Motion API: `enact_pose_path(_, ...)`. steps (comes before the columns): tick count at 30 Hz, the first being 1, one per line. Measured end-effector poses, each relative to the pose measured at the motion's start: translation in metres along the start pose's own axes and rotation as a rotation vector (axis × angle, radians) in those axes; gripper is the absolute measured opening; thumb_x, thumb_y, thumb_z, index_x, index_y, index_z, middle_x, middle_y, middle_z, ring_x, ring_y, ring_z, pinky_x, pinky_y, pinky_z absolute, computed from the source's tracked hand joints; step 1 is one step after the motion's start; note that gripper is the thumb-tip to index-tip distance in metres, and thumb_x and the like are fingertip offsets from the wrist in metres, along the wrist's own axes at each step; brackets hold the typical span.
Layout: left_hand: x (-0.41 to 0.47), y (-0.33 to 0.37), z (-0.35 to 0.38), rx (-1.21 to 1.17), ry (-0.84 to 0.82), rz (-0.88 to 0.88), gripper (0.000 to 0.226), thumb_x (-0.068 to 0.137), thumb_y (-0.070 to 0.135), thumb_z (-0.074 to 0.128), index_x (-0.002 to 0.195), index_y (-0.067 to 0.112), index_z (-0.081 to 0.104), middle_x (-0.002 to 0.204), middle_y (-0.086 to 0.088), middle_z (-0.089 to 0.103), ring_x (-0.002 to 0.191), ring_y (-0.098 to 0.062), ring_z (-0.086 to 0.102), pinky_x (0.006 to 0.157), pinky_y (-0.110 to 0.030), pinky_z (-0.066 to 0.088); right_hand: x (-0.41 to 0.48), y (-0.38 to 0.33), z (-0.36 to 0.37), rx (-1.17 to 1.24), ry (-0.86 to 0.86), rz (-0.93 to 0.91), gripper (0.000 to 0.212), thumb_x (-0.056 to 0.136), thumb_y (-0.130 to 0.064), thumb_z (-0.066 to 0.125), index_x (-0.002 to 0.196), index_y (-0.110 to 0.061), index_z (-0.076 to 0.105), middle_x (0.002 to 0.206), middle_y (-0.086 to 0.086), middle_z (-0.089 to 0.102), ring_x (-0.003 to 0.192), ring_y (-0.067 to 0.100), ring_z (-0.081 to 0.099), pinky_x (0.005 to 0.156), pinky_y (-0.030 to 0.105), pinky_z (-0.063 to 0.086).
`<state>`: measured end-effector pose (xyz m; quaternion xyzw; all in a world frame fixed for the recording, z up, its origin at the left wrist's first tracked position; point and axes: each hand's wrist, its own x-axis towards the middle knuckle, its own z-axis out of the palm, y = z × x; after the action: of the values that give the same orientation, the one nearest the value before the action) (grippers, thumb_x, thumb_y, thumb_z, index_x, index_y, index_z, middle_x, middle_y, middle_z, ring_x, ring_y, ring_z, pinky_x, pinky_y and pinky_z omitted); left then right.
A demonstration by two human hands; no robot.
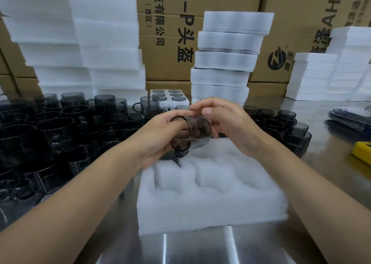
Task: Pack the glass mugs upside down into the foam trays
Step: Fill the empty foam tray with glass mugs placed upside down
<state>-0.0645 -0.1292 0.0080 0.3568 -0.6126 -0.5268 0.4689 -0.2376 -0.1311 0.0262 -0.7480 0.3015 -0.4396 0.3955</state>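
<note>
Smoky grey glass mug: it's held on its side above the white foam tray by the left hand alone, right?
Not quite. The head view shows both hands on the smoky grey glass mug: the left hand grips its rim end and the right hand its base end. It is indeed on its side above the white foam tray.

Only readable stuff is on boxes at back, all print turned sideways. Centre cardboard box (170,49): big black "0-P头盔", smaller line "科技有限公司", beside that "(西区)" in brackets. Right cardboard box (297,33): big letters "AHA", more characters next to them too blurry. Same box has round black logo (277,60), tiny characters beside it unreadable.
</note>
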Motion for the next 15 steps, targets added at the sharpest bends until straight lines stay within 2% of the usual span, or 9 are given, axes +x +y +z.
enact_pose_path(2,0.000,0.001,0.002,-0.004,-0.015,0.003,0.019,0.095,0.009,0.053,0.107,0.005,0.067,0.107,-0.018,0.071,0.101,-0.028,0.069,0.097,-0.043,0.051,-0.002,-0.001,0.002,-0.091,-0.006,-0.030,0.026,0.066,-0.050,0.065,0.088,-0.038,0.071,0.077,-0.007,0.062,0.061,0.005,0.049,0.055,0.019,0.041)
enact_pose_path(3,0.000,0.001,0.003,-0.006,-0.023,0.012,0.020,0.094,0.009,0.052,0.105,0.004,0.068,0.105,-0.017,0.071,0.098,-0.024,0.070,0.095,-0.041,0.052,-0.002,-0.001,0.004,-0.123,-0.009,-0.033,0.031,0.063,-0.052,0.068,0.091,-0.039,0.069,0.080,-0.011,0.063,0.064,0.007,0.051,0.059,0.019,0.045)
enact_pose_path(5,0.000,0.001,0.003,0.004,-0.011,0.018,0.022,0.094,0.008,0.050,0.105,0.004,0.069,0.103,-0.015,0.072,0.091,-0.018,0.069,0.094,-0.040,0.052,-0.002,-0.001,0.008,-0.127,-0.027,-0.024,0.043,0.059,-0.045,0.078,0.099,-0.038,0.065,0.101,-0.002,0.064,0.078,0.027,0.056,0.076,0.034,0.056)
enact_pose_path(6,0.000,0.002,0.003,0.009,-0.002,0.015,0.023,0.094,0.008,0.049,0.104,0.005,0.069,0.104,-0.017,0.071,0.090,-0.017,0.067,0.094,-0.040,0.051,-0.002,-0.001,0.010,-0.125,-0.032,-0.018,0.046,0.060,-0.039,0.081,0.103,-0.037,0.063,0.109,0.001,0.062,0.085,0.035,0.056,0.084,0.045,0.055)
enact_pose_path(7,0.001,0.001,0.002,0.008,0.006,0.009,0.023,0.094,0.009,0.049,0.104,0.005,0.070,0.107,-0.019,0.070,0.090,-0.018,0.065,0.094,-0.041,0.050,-0.002,-0.001,0.011,-0.130,-0.025,-0.013,0.048,0.062,-0.034,0.081,0.105,-0.035,0.061,0.112,0.000,0.060,0.086,0.036,0.056,0.087,0.050,0.053)
enact_pose_path(9,0.002,0.001,0.002,-0.004,0.013,-0.001,0.021,0.094,0.011,0.051,0.101,0.007,0.071,0.102,-0.017,0.070,0.089,-0.017,0.063,0.091,-0.040,0.053,-0.002,0.000,0.009,-0.120,0.016,0.000,0.045,0.065,-0.029,0.078,0.105,-0.031,0.059,0.109,-0.003,0.058,0.078,0.027,0.052,0.083,0.045,0.052)
enact_pose_path(12,0.002,0.000,0.002,-0.046,0.001,-0.004,0.014,0.091,0.016,0.058,0.095,0.018,0.072,0.091,-0.004,0.069,0.089,-0.017,0.061,0.071,-0.027,0.057,0.001,0.002,0.005,-0.073,0.121,0.025,0.027,0.071,-0.028,0.071,0.094,-0.025,0.058,0.095,-0.004,0.058,0.068,0.017,0.052,0.067,0.028,0.048)
enact_pose_path(14,0.001,0.000,0.002,-0.119,-0.009,-0.008,0.015,0.090,0.021,0.061,0.101,0.014,0.068,0.095,-0.006,0.072,0.091,-0.018,0.065,0.071,-0.024,0.056,0.004,0.002,0.002,-0.044,0.202,0.062,0.007,0.079,-0.022,0.068,0.081,-0.023,0.061,0.079,-0.005,0.060,0.063,0.011,0.055,0.059,0.021,0.047)
enact_pose_path(15,0.002,0.000,0.002,-0.140,-0.014,-0.003,0.020,0.088,0.025,0.061,0.102,0.013,0.068,0.098,-0.007,0.073,0.091,-0.019,0.068,0.073,-0.024,0.056,0.006,0.004,0.000,-0.046,0.241,0.089,0.012,0.083,-0.018,0.066,0.074,-0.023,0.062,0.072,-0.006,0.060,0.061,0.010,0.055,0.056,0.019,0.046)
